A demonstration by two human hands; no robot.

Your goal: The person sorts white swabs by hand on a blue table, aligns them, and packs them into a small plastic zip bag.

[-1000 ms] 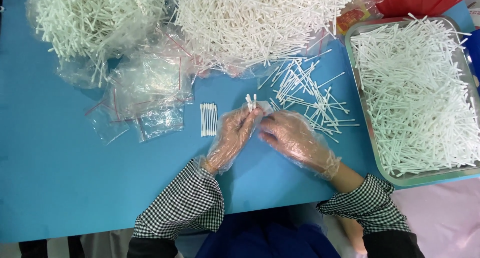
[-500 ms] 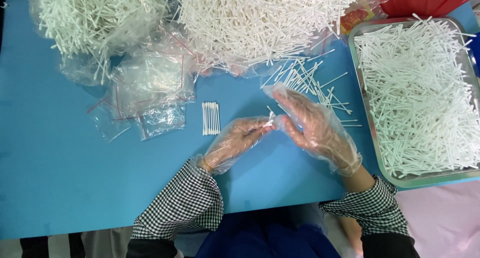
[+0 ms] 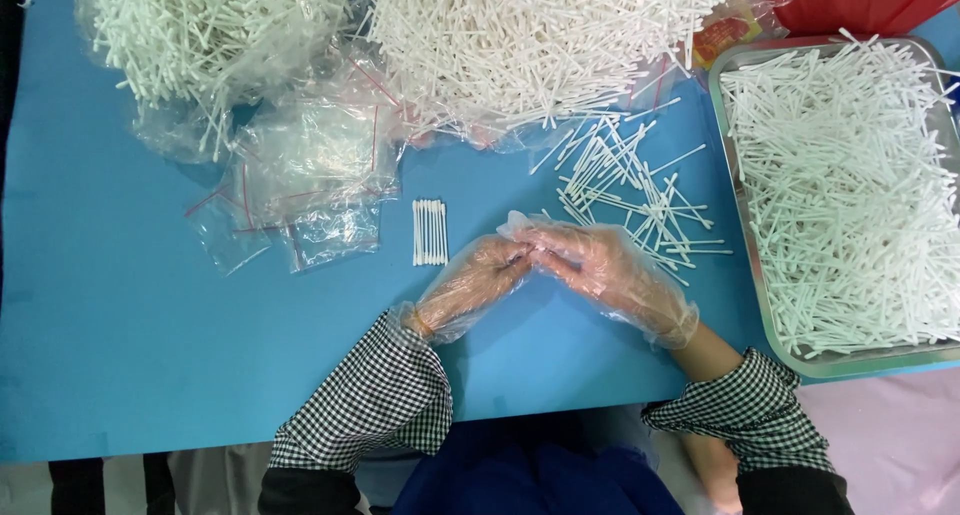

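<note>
Both gloved hands are now meeting at the middle of the blue table (image 3: 120, 355) — half a second ago the right hand (image 3: 610, 270) was spread open and lifted over the loose swabs, and now it is lowered with its fingers curled in toward the left hand (image 3: 475, 285). That suggests the hands are closing up on whatever small bunch of swabs they are gathering, rather than reaching for more.

The fingertips of the two hands are touching or nearly so, bent inward in a loose pinch. Whether any swab is actually sitting between them cannot be told; the clear gloves and the curled fingers are hiding it.

A neat row of cotton swabs (image 3: 430, 232) is lying just beyond the left hand's fingertips, apart from them and untouched. The scattered swabs (image 3: 630, 190) are lying just past the right hand, toward the metal tray (image 3: 745, 275) heaped with more swabs at the right edge. Empty clear bags (image 3: 300, 170) are lying to the left of the neat row — well clear of both hands.
</note>
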